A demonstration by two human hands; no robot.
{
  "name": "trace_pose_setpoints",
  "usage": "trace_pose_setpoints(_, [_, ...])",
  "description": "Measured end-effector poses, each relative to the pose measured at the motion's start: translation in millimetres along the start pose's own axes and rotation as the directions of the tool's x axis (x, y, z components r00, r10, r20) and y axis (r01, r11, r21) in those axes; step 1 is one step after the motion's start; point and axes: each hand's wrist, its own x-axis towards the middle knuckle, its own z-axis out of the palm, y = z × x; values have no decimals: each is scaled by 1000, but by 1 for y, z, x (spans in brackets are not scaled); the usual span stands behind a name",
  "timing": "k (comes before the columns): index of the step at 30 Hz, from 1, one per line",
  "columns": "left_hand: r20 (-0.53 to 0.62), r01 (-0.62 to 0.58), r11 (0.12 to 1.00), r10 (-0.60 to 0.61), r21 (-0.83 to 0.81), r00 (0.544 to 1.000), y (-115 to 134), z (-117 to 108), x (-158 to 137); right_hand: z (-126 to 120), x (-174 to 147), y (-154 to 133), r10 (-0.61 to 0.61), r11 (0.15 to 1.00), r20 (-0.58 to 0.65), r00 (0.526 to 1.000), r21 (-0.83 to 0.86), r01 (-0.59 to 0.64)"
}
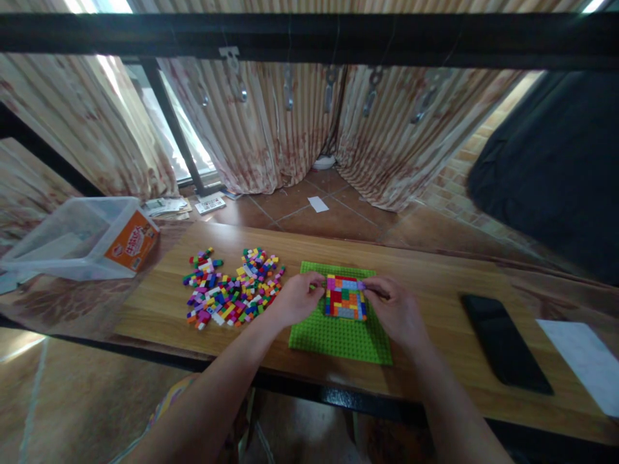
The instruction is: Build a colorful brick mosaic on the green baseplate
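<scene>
A green studded baseplate (338, 343) lies on the wooden table, carrying a roughly square patch of multicoloured toy bricks (345, 298) in red, orange, blue, yellow and grey. At the patch's upper right corner, my right hand (394, 309) pinches a small purple brick (360, 285) between thumb and fingertips; it appears to touch the patch. My left hand (298, 298) rests over the plate's left side, fingers curled, with thumb and forefinger apart near the patch's left edge. Nothing shows between them. Loose toy bricks (232, 290) of many colours lie spread left of my left hand.
A black phone-like slab (505, 341) and a white sheet (583, 357) lie at the right. A clear plastic bin (80, 241) with an orange label stands left of the wooden tabletop (430, 283). A dark horizontal bar (309, 38) with hanging metal clips crosses above.
</scene>
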Motion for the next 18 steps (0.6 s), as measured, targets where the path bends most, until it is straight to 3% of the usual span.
trace_pose_setpoints(9, [22,10,1000,-10,20,1000,2,0,-2,-1,-1,-4,-11,1000,-24,1000,-5,11])
trace_pose_setpoints(13, [18,9,1000,-9,18,1000,0,0,-2,0,-1,-3,59,997,-36,998,58,-57])
trace_pose_setpoints(18, [2,7,1000,-7,16,1000,0,0,-2,1,1,6,182,979,-144,973,114,-166])
